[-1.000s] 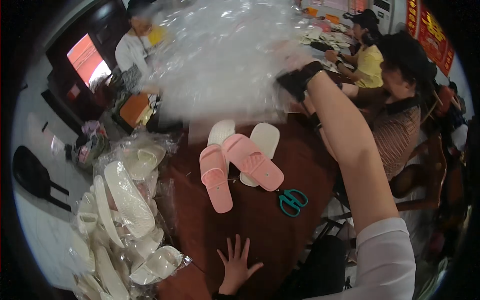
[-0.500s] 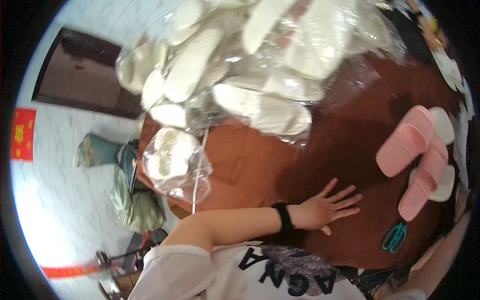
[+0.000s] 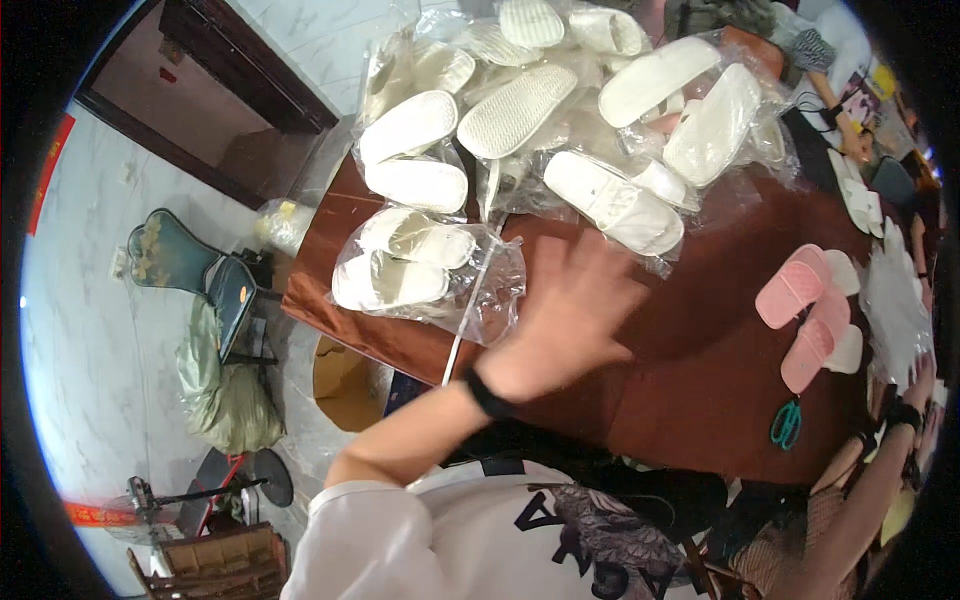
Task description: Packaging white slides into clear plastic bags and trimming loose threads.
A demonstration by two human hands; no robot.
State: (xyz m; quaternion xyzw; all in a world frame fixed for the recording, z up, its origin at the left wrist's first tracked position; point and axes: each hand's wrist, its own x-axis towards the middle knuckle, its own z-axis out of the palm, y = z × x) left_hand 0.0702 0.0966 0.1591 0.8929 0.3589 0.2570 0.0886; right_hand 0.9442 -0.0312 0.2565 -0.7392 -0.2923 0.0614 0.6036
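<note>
My left hand (image 3: 575,315), a black band at its wrist, is blurred over the brown table with fingers spread. It looks empty. Beside it, clear plastic bags hold white slippers (image 3: 410,255), with more bagged white slippers (image 3: 610,200) just beyond. At the far right edge my right hand (image 3: 915,385) is against a clear plastic bag (image 3: 895,300); its fingers are too small and partly hidden to read. Two pink slippers (image 3: 805,320) lie partly over white ones (image 3: 845,350) on the right. Near them rest teal-handled scissors (image 3: 786,425).
A heap of bagged white slippers (image 3: 515,110) covers the table's far side. Other people's hands (image 3: 850,140) show at the upper right. Left of the brown tablecloth (image 3: 690,370) stand a green chair (image 3: 180,255), a tied sack (image 3: 235,410) and an open cardboard box (image 3: 345,385).
My left hand has lifted and moved left and away from me, toward the bagged slippers. The view has shifted, bringing my right hand and the plastic bag further into sight.
</note>
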